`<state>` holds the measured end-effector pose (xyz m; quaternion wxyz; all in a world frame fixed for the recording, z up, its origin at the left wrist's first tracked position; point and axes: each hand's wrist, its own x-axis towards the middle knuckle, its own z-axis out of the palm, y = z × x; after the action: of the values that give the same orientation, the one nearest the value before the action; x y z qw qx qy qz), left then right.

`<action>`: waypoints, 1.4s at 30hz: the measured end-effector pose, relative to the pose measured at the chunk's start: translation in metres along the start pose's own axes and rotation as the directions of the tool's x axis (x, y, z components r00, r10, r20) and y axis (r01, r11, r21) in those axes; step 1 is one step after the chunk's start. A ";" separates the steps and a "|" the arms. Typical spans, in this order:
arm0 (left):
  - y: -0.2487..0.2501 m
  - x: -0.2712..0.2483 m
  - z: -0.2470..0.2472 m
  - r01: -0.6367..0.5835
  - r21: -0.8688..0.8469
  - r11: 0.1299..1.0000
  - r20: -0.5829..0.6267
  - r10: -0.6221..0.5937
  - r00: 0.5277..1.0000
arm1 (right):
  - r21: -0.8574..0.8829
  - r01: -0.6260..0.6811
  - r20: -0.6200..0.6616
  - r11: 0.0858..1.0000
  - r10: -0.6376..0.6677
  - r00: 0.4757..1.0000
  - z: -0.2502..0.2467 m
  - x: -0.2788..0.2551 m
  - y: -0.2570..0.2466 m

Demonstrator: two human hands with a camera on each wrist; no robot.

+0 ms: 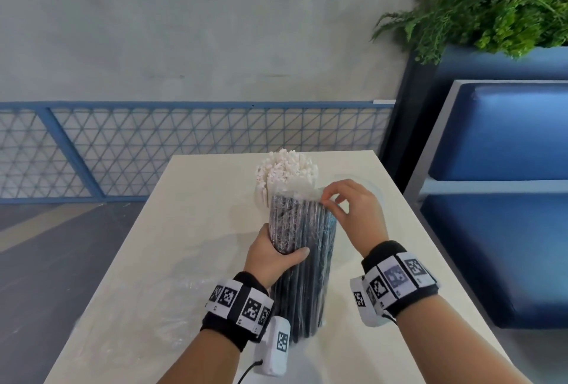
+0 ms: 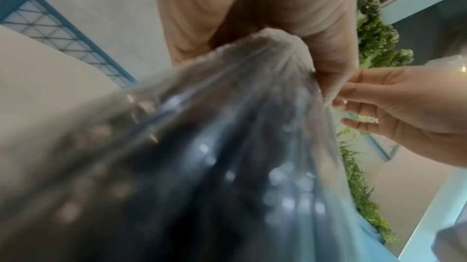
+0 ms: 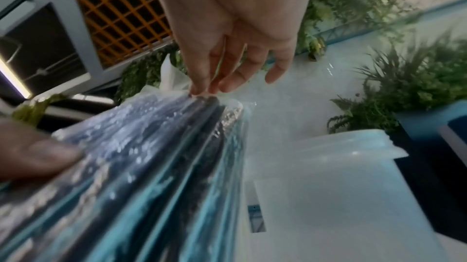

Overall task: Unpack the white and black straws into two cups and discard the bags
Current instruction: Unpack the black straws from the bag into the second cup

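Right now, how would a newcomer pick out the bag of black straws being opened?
Start at the white table in front of the blue mesh railing. Near its middle, the left hand grips a tall upright bundle, the bag of black straws, while the right hand pinches its top film. Unlike the white straws behind it, it is dark and wrapped in clear plastic.

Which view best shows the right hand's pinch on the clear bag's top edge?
Right wrist: the right hand pinches the clear plastic bag of black straws sharply. Left wrist shows it sideways; head shows it small.
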<state>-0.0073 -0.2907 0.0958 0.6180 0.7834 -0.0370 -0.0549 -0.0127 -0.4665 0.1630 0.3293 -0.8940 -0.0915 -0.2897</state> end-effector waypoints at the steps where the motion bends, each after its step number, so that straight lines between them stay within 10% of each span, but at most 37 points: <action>1: 0.000 -0.001 -0.002 -0.007 0.021 1.000 0.008 0.007 1.000 | 0.008 -0.026 -0.029 1.000 0.026 0.999 -0.002 0.002 -0.002; 21: 0.032 -0.006 -0.044 -0.207 0.194 0.959 0.112 0.188 0.976 | 0.518 -0.080 -0.279 0.851 0.256 0.925 -0.023 0.038 -0.035; 26: 0.021 -0.009 -0.057 -0.171 0.103 0.980 0.141 0.156 0.978 | 0.273 0.003 0.054 0.962 -0.019 0.998 -0.008 0.022 -0.037; 42: -0.003 -0.007 -0.053 -0.164 -0.020 0.986 0.245 0.163 0.956 | -0.083 0.082 0.445 0.993 -0.037 0.895 -0.013 0.027 -0.046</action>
<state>-0.0075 -0.2380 0.1054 0.6108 0.7651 -0.1778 -0.1001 -0.0129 -0.4402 0.2107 0.2458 -0.9485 -0.1766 -0.0931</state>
